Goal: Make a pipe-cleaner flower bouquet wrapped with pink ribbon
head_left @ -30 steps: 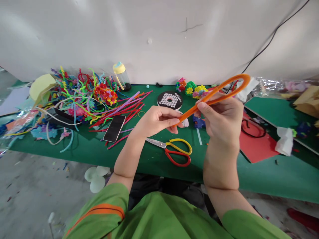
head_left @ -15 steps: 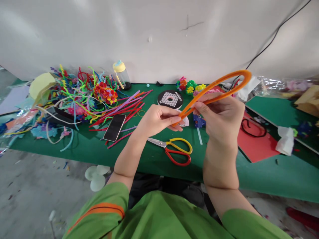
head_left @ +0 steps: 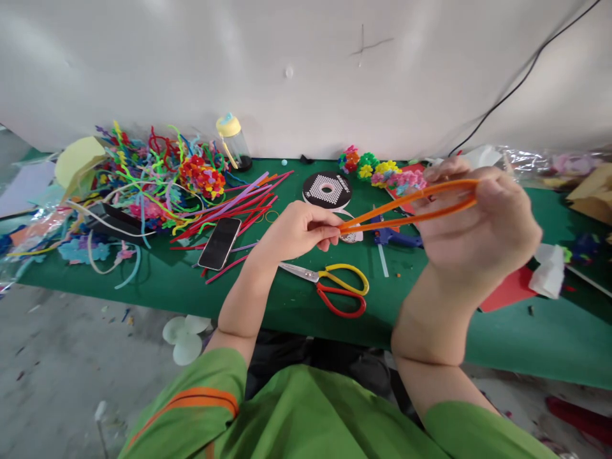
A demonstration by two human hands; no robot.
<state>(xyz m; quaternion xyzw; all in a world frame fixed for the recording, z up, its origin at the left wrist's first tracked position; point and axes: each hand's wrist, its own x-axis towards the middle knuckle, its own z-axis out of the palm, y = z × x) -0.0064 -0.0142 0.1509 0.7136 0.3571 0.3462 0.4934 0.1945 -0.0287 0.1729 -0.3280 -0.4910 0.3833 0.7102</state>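
An orange pipe cleaner point(head_left: 401, 203), bent into a long narrow loop, is held above the table. My left hand point(head_left: 306, 231) pinches its two ends together between thumb and fingertips. At the bend, my right hand point(head_left: 482, 223) holds the loop by the thumb, its other fingers stretched out behind and partly blurred. Scissors point(head_left: 342, 287) with one yellow and one red handle lie below the hands. Behind the loop are a black-and-white spool point(head_left: 326, 190) and a blue glue gun point(head_left: 401, 239), partly covered by the right hand.
Left of my hands lie red and purple pipe cleaners point(head_left: 248, 201), a phone point(head_left: 219, 244) and a heap of colourful pipe-cleaner pieces point(head_left: 153, 172). A bottle point(head_left: 234, 143) stands near the wall. Small pipe-cleaner flowers point(head_left: 368, 167) sit at the back, and red card point(head_left: 509, 290) lies right.
My right hand has slid right along the pipe cleaner to its bend, and the loop has come down lower and narrower. My left hand keeps its pinch on the ends.
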